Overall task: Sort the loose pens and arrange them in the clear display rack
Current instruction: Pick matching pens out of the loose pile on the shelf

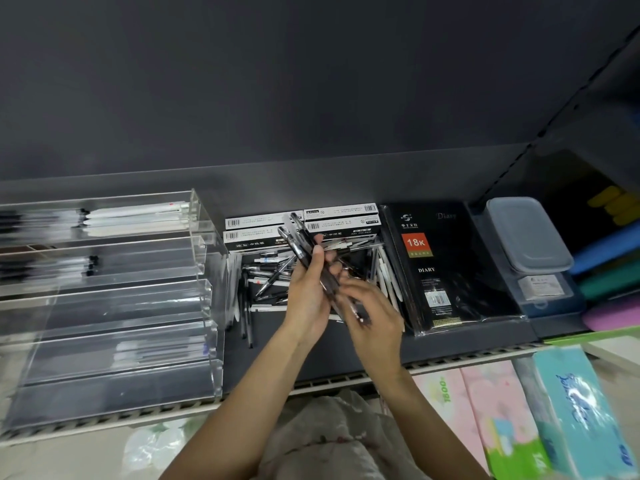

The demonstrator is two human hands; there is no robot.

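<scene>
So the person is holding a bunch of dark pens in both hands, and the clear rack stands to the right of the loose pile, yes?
Not quite. The head view shows the clear rack standing to the left of the loose pile, not the right. The rest holds: the left hand and right hand together hold a bunch of dark pens.

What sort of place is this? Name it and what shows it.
Probably a stationery shop shelf: a clear display rack partly stocked with pens, barcoded pen boxes behind a loose pen pile, and a shrink-wrapped diary laid out as stock.
</scene>
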